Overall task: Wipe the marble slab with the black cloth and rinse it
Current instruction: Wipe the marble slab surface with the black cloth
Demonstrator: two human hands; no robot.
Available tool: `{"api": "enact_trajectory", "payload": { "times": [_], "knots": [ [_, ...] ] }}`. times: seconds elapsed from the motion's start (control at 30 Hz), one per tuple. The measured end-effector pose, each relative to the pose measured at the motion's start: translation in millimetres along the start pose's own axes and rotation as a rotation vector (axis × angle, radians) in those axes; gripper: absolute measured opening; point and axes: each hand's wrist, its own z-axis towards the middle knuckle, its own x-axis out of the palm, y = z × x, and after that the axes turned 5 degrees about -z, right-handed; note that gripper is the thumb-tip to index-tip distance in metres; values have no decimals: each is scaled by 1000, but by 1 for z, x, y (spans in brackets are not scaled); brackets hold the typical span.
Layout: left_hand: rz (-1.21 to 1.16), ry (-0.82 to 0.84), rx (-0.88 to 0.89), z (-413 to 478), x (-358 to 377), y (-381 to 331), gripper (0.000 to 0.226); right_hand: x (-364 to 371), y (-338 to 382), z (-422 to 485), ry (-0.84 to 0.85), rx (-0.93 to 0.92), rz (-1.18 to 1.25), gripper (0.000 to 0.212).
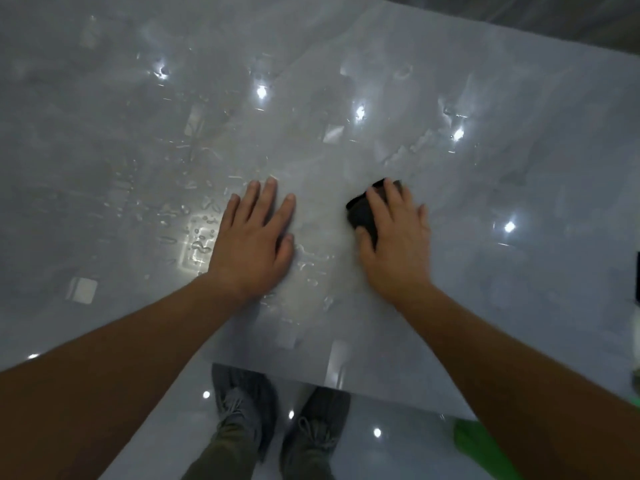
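Note:
A large glossy grey marble slab (346, 98) fills most of the head view, wet with water drops and streaks left of centre. The black cloth (362, 213) lies bunched on the slab near the middle. My right hand (394, 233) lies on top of the cloth with straight fingers pressing it down; the cloth shows at its left side and past the fingertips. My left hand (254, 237) rests flat on the wet slab beside it, fingers spread, holding nothing.
The slab's near edge (311, 379) runs just above my two shoes (277, 417) on a shiny grey floor. A green object (481, 448) sits at the lower right under my forearm. A dark item (637, 275) shows at the right border.

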Motion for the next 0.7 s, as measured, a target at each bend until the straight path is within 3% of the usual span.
{"api": "enact_trajectory", "payload": {
  "times": [0.13, 0.2, 0.27, 0.4, 0.47, 0.6, 0.7],
  "knots": [
    [5, 17, -2, 0, 0, 0, 63, 8, 12, -61, 107, -300, -16, 60],
    [6, 18, 13, -1, 2, 4, 62, 7, -1, -58, 120, -362, -28, 60],
    [-1, 18, 24, -1, 3, 8, 62, 7, -7, -42, 75, -245, -27, 61],
    [-25, 34, 86, -2, 3, 17, 61, 13, 19, -23, -34, 162, 32, 62],
    [-54, 27, 125, -8, -2, 26, 62, 21, 46, -42, -28, 119, 28, 61],
    [-39, 3, 64, -19, -17, 60, 62, 35, 78, -86, 41, -158, -3, 61],
    [8, -5, 5, -14, -31, 93, 64, 32, 80, -56, 78, -186, -25, 62]
  ]
}}
